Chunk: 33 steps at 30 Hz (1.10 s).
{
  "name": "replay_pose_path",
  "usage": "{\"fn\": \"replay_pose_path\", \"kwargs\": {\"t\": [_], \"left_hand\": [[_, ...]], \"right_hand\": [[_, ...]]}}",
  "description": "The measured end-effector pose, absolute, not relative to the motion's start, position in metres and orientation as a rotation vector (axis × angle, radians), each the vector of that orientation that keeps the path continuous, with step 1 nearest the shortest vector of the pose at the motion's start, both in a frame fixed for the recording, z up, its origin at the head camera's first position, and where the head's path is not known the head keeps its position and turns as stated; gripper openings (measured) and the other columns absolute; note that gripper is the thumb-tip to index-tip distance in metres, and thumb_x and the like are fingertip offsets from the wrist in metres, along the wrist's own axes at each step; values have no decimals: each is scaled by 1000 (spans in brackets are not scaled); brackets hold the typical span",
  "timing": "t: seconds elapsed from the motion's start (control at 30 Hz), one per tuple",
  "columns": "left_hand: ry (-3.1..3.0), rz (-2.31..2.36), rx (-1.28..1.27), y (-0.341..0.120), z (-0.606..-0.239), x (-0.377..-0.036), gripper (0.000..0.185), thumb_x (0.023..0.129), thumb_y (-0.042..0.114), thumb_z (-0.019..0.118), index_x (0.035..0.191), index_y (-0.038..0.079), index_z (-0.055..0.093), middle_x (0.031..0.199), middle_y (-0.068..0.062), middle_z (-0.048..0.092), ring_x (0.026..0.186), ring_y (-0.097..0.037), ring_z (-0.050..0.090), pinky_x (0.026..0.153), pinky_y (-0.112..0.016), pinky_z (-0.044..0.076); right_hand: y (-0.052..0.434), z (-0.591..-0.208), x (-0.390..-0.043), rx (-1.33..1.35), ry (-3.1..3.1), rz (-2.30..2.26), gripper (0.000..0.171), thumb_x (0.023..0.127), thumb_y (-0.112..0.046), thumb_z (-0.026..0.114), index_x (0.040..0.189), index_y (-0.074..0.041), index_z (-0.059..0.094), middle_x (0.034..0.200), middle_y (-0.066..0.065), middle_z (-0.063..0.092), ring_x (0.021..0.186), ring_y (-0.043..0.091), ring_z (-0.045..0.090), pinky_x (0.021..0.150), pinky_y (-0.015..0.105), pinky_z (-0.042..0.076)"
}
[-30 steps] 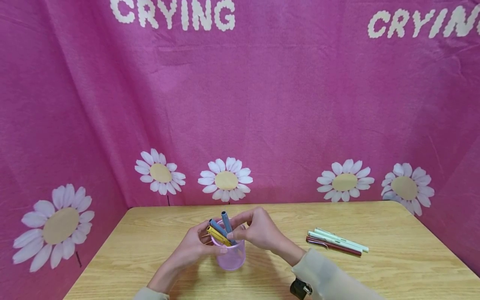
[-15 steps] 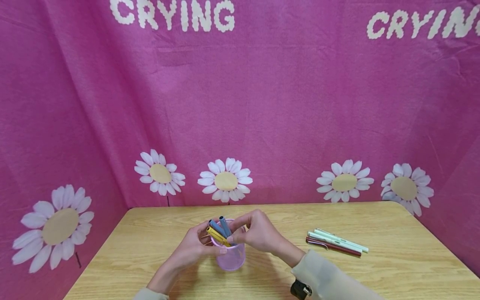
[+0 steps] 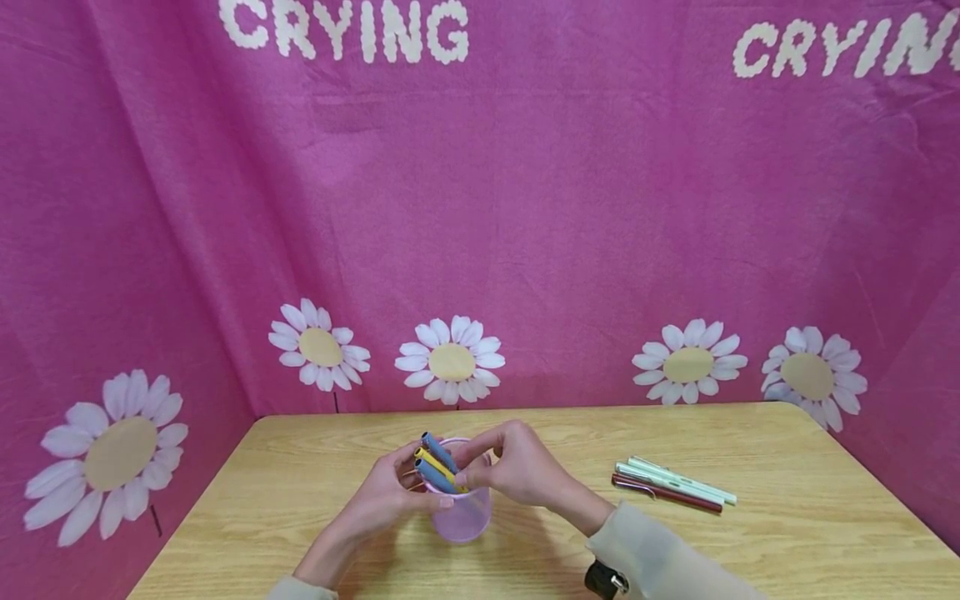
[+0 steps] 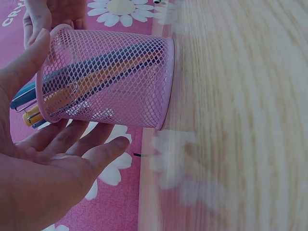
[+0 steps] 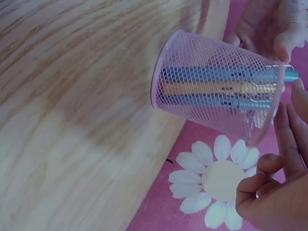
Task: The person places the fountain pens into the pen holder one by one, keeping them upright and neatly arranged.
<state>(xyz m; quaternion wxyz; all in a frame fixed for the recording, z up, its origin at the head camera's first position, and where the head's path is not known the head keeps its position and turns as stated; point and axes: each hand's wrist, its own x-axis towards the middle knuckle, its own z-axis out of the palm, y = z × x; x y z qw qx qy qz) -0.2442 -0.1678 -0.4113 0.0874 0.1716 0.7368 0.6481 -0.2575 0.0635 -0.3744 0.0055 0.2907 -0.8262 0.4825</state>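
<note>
A pink mesh cup [image 3: 463, 512] stands on the wooden table [image 3: 750, 542], near the front middle. In it lean two blue pens [image 3: 436, 447] and a yellow pen [image 3: 432, 463], tops tilted left. My left hand [image 3: 386, 492] cups the cup's left side with relaxed fingers. In the left wrist view its thumb [image 4: 29, 55] touches the rim of the cup [image 4: 110, 82]. My right hand [image 3: 513, 467] hovers at the cup's right rim with loosely curled fingers; nothing is pinched in them. In the right wrist view its fingers [image 5: 284, 139] sit just off the rim of the cup [image 5: 216, 91].
Three loose pens [image 3: 675, 485], two pale and one dark red, lie side by side on the table to the right. A pink cloth with daisies [image 3: 450, 360] hangs behind and along both sides of the table.
The blue pen that my right hand held upright above the cup has gone down into it and now leans left with the others. My right hand's fingers have come off it.
</note>
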Motion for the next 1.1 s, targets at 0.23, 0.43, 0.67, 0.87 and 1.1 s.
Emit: {"fn": "replay_pose_path", "kwargs": {"t": [0.23, 0.43, 0.67, 0.87, 1.1], "left_hand": [[2195, 1922, 482, -168, -412, -245, 87, 83, 7, 89, 157, -2, 44, 140, -18, 63, 127, -33, 61, 113, -48, 46], [2219, 1922, 497, -168, -411, -245, 86, 83, 7, 89, 155, -3, 45, 141, -19, 62, 126, -32, 62, 109, -43, 49], [2222, 1937, 491, -168, -411, -244, 87, 82, 3, 89, 155, -5, 44, 142, -21, 61, 126, -32, 62, 109, -43, 50], [2227, 1939, 467, -168, -410, -243, 89, 81, 3, 90, 156, -5, 43, 143, -21, 61, 126, -33, 62, 108, -43, 50], [2219, 1936, 461, -168, -410, -244, 89, 82, 3, 89, 157, -4, 43, 139, -18, 63, 123, -31, 63, 107, -41, 51]], "right_hand": [[83, -366, -253, 886, -2592, 1446, 14, 84, -14, 90, 96, -12, 85, 91, -11, 78, 88, 12, 63, 70, 26, 41], [106, -363, -246, 873, -2607, 1401, 12, 84, -17, 90, 94, -13, 84, 89, -9, 78, 84, 9, 60, 69, 25, 41], [133, -365, -238, 829, -2662, 1328, 11, 84, -19, 91, 93, -21, 84, 90, -12, 77, 89, 9, 62, 74, 25, 42], [153, -368, -234, 790, -2671, 1307, 13, 83, -20, 91, 93, -22, 84, 90, -13, 77, 86, 9, 60, 72, 25, 42], [174, -372, -230, 809, -2701, 1300, 12, 85, -19, 90, 95, -21, 83, 93, -10, 77, 78, 9, 54, 65, 24, 39]]}}
